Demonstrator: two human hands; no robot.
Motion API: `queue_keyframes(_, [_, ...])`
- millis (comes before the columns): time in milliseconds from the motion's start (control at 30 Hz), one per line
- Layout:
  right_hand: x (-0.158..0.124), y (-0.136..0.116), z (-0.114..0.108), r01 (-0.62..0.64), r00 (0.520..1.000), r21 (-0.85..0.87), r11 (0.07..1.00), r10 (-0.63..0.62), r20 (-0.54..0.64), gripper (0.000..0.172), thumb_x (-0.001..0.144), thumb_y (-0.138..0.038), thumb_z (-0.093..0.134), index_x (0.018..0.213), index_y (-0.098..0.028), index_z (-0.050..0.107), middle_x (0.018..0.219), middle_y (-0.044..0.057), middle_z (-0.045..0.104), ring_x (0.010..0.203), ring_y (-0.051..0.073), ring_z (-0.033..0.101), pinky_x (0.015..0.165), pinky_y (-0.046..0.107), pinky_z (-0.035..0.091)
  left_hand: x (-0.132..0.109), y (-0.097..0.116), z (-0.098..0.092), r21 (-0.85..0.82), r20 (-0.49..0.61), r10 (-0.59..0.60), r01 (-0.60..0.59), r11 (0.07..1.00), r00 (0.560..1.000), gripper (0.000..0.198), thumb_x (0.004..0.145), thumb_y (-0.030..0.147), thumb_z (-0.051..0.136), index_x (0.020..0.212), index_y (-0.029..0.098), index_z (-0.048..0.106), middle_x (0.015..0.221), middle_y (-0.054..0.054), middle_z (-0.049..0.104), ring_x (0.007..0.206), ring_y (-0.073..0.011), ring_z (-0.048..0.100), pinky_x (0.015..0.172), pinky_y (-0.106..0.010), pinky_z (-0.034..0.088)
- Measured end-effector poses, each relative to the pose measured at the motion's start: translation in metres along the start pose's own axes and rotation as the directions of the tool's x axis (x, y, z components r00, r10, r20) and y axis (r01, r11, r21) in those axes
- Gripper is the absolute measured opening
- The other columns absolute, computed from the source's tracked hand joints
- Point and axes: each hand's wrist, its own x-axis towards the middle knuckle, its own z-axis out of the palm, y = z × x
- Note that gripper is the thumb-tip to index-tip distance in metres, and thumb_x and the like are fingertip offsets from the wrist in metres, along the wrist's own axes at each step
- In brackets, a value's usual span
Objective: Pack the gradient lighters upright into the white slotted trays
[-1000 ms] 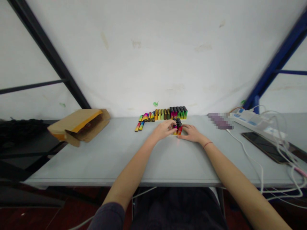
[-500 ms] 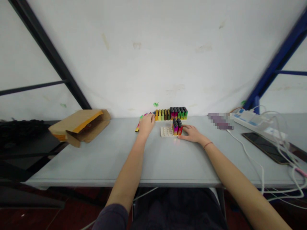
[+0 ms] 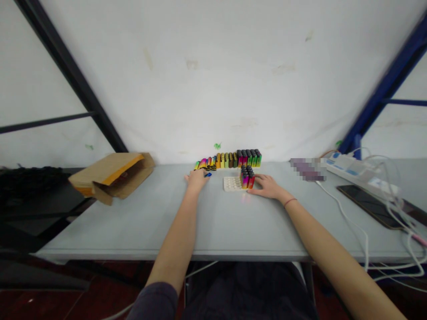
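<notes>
My left hand (image 3: pixel 197 178) is low over the table, with its fingers curled. A blue lighter (image 3: pixel 208 175) sticks out at the right of those fingers, partly hidden by them. Just beyond lie several loose coloured lighters (image 3: pixel 206 163) in a heap. My right hand (image 3: pixel 268 187) rests at the right end of a white tray with round holes (image 3: pixel 231 183), thumb at its front edge and fingers around the corner. In that end of the tray, purple and red lighters with black tops (image 3: pixel 247 178) stand upright. The tray's left holes hold no lighters.
Against the wall stand rows of upright yellow and brown lighters (image 3: pixel 227 160) and pink and green lighters (image 3: pixel 249 158). An opened cardboard packet (image 3: pixel 110 171) lies at left. A phone (image 3: pixel 368 206), a power strip (image 3: pixel 362 173) and loose white cables are at right.
My left hand has come back from the loose lighters towards me and slightly left, with the blue lighter at its fingers. The right hand and the tray have stayed put.
</notes>
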Motion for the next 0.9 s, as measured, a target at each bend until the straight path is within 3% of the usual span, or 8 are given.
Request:
queue_keyframes(100, [0.0, 0.001, 0.001, 0.007, 1.0, 0.009, 1.0, -0.007, -0.01, 0.082, 0.091, -0.079, 0.057, 0.148, -0.02, 0.063, 0.158, 0.018, 0.055, 0.146, 0.042, 0.048, 0.122, 0.055, 0.036, 0.002, 0.004, 0.003, -0.045, 0.011, 0.018, -0.017, 0.999, 1.0, 0.021, 0.095, 0.032, 0.059, 0.102, 0.021, 0.076, 0.111, -0.018, 0.076, 0.121, -0.0407, 0.065, 0.108, -0.056, 0.04])
queue_keyframes(267, [0.001, 0.002, 0.002, 0.001, 1.0, 0.001, 1.0, -0.001, -0.003, 0.083, 0.092, -0.079, 0.056, 0.149, -0.019, 0.061, 0.159, 0.018, 0.054, 0.147, 0.041, 0.048, 0.123, 0.054, 0.035, 0.008, 0.015, 0.013, -0.41, -0.069, 0.047, -0.071, 0.91, 0.997, 0.024, 0.101, 0.025, 0.046, 0.098, 0.02, 0.069, 0.105, -0.016, 0.075, 0.112, -0.0322, 0.07, 0.104, -0.046, 0.048])
queue_keyframes(333, [0.0, 0.002, 0.002, 0.0, 1.0, -0.001, 1.0, 0.0, -0.001, 0.084, 0.092, -0.08, 0.056, 0.149, -0.019, 0.061, 0.159, 0.018, 0.054, 0.147, 0.041, 0.047, 0.123, 0.054, 0.035, 0.011, 0.021, 0.02, -0.63, -0.046, 0.032, -0.054, 0.774, 0.998, 0.019, 0.103, 0.026, 0.046, 0.1, 0.021, 0.064, 0.096, -0.011, 0.074, 0.096, -0.0249, 0.073, 0.093, -0.038, 0.054])
queue_keyframes(433, [0.0, 0.002, 0.002, 0.002, 1.0, 0.0, 1.0, -0.002, 0.004, 0.084, 0.091, -0.08, 0.056, 0.149, -0.019, 0.061, 0.159, 0.019, 0.053, 0.148, 0.041, 0.047, 0.123, 0.054, 0.035, 0.012, 0.026, 0.03, -0.898, 0.029, 0.009, 0.022, 0.439, 1.0, 0.01, 0.1, 0.031, 0.059, 0.099, 0.021, 0.057, 0.086, -0.003, 0.068, 0.072, -0.0158, 0.071, 0.076, -0.03, 0.057])
queue_keyframes(500, [0.0, 0.002, 0.002, -0.002, 1.0, -0.004, 1.0, 0.002, 0.004, 0.084, 0.091, -0.08, 0.056, 0.149, -0.019, 0.061, 0.159, 0.018, 0.053, 0.147, 0.041, 0.047, 0.122, 0.054, 0.035, 0.012, 0.028, 0.033, -0.945, 0.035, 0.005, 0.032, 0.326, 0.999, 0.022, 0.093, 0.031, 0.073, 0.099, 0.02, 0.055, 0.084, 0.0, 0.064, 0.065, -0.0115, 0.068, 0.071, -0.026, 0.056])
queue_keyframes(600, [0.001, 0.002, 0.002, -0.013, 1.0, -0.016, 1.0, 0.013, 0.001, 0.085, 0.091, -0.08, 0.057, 0.149, -0.019, 0.061, 0.159, 0.018, 0.054, 0.147, 0.04, 0.048, 0.123, 0.052, 0.036, 0.009, 0.026, 0.034, -0.952, 0.038, 0.026, 0.029, 0.305, 0.999, 0.031, 0.085, 0.027, 0.082, 0.098, 0.017, 0.057, 0.083, 0.002, 0.062, 0.063, -0.0093, 0.065, 0.067, -0.023, 0.055])
queue_keyframes(767, [0.002, 0.004, 0.003, -0.003, 1.0, -0.025, 1.0, 0.004, 0.005, 0.086, 0.091, -0.079, 0.057, 0.149, -0.016, 0.061, 0.158, 0.02, 0.054, 0.146, 0.041, 0.049, 0.122, 0.052, 0.036, 0.007, 0.026, 0.032, -0.962, 0.062, 0.017, 0.055, 0.268, 0.998, 0.027, 0.089, 0.032, 0.076, 0.1, 0.02, 0.055, 0.083, 0.002, 0.063, 0.057, -0.0078, 0.061, 0.059, -0.021, 0.05])
queue_keyframes(900, [0.002, 0.004, 0.003, -0.001, 1.0, -0.015, 1.0, 0.001, 0.001, 0.085, 0.09, -0.081, 0.057, 0.148, -0.019, 0.062, 0.158, 0.018, 0.054, 0.146, 0.041, 0.048, 0.122, 0.053, 0.036, 0.009, 0.032, 0.031, -0.985, 0.102, 0.031, 0.097, 0.141, 0.994, 0.033, 0.089, 0.049, 0.071, 0.086, 0.021, 0.052, 0.06, 0.009, 0.048, 0.044, -0.0049, 0.041, 0.047, -0.018, 0.034])
